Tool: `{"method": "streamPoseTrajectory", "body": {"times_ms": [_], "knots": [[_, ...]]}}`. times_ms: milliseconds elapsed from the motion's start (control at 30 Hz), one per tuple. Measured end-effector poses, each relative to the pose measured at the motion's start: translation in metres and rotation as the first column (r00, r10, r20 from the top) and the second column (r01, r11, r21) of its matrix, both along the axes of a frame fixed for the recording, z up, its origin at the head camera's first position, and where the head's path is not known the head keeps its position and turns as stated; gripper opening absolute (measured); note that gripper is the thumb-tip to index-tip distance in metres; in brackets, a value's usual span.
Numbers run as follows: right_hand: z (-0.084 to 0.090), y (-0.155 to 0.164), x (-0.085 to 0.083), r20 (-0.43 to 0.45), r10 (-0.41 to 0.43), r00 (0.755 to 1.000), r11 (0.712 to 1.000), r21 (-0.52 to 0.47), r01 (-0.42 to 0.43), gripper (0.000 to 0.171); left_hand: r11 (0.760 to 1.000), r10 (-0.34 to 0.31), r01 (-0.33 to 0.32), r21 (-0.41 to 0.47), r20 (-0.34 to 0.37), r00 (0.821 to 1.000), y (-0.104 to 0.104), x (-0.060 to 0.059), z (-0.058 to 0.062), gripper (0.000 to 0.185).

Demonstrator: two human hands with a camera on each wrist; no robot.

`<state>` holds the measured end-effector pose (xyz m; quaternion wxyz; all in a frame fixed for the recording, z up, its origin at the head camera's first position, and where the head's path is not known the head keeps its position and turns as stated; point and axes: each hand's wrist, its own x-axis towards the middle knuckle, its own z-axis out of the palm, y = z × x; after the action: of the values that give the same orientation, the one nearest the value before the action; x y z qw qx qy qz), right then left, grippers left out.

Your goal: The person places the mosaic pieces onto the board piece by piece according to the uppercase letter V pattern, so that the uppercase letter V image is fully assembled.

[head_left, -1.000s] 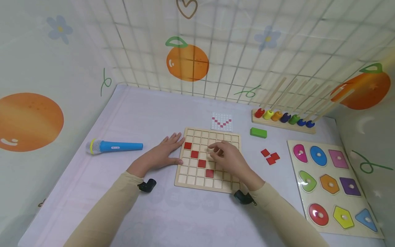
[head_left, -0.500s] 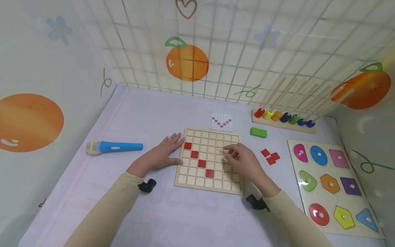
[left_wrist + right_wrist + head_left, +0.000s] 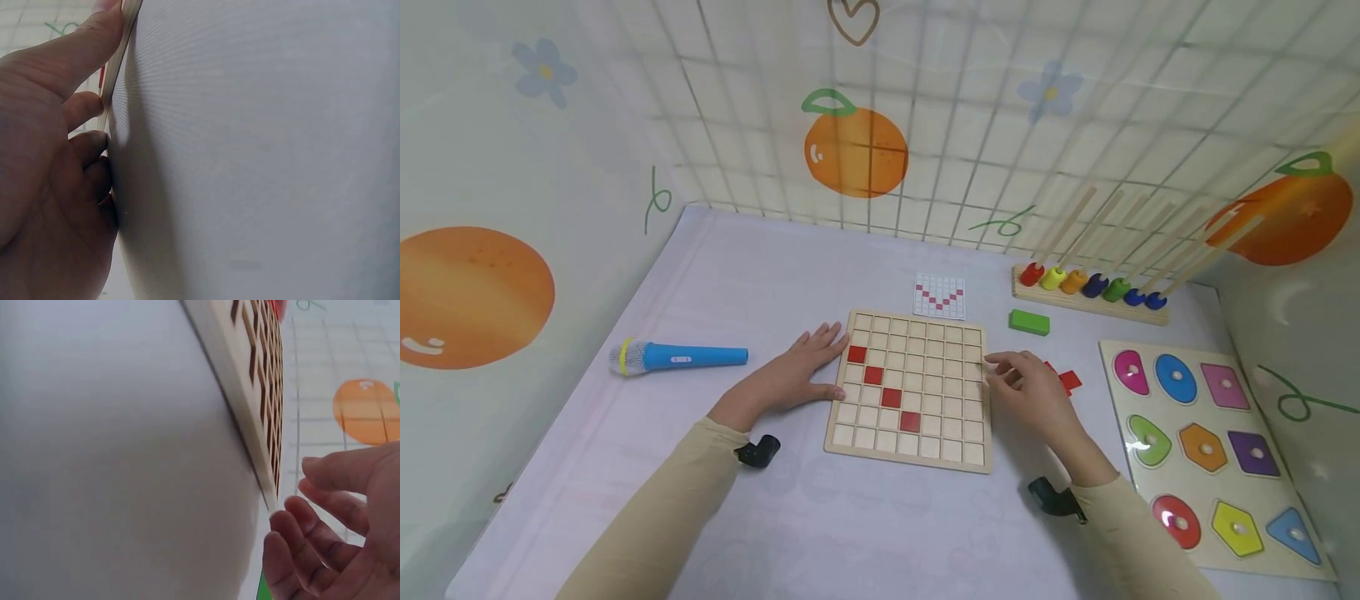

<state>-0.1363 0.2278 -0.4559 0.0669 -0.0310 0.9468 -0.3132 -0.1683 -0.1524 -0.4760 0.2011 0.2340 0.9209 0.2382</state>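
A wooden grid board (image 3: 925,367) lies in the middle of the table with a diagonal of red tiles (image 3: 882,387) set into it. My left hand (image 3: 801,373) lies flat on the table, its fingers straight and touching the board's left edge (image 3: 119,56). My right hand (image 3: 1026,385) hovers at the board's right edge (image 3: 256,394), fingers loosely curled and holding nothing. It partly hides a few loose red tiles (image 3: 1070,381) lying on the table just to its right. In the right wrist view the fingers (image 3: 325,512) sit apart from the board's corner.
A small pattern card (image 3: 938,296) lies behind the board. A green block (image 3: 1028,322) and a bead rack (image 3: 1086,287) stand at the back right. A shape puzzle (image 3: 1210,450) fills the right side. A blue microphone (image 3: 677,357) lies to the left.
My right hand has moved off the board to the right, from its middle to its right edge beside the loose red tiles. The left hand has stayed in place.
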Motion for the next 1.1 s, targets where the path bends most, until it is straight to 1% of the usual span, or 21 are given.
{"method": "streamPoseTrajectory", "body": {"times_ms": [267,433,767,1100], "knots": [[-0.001,0.019,-0.003,-0.031,-0.049,0.998,0.998,0.029,0.050,0.034,1.000,0.005,-0.005,-0.006,-0.007,1.000,-0.001,-0.001,-0.003,0.097],[-0.003,0.032,-0.003,-0.052,-0.075,0.996,0.996,0.039,0.077,0.034,1.000,-0.002,0.002,-0.001,-0.006,1.000,0.000,-0.001,-0.002,0.097],[-0.004,0.051,-0.006,-0.026,-0.137,0.990,0.986,0.090,0.139,0.037,1.000,-0.002,0.002,-0.002,-0.009,1.000,-0.001,0.000,-0.001,0.098],[-0.009,0.059,-0.004,-0.052,-0.148,0.988,0.985,0.086,0.153,0.035,1.000,-0.002,0.002,0.001,-0.004,1.000,0.000,0.000,-0.001,0.098]]}}
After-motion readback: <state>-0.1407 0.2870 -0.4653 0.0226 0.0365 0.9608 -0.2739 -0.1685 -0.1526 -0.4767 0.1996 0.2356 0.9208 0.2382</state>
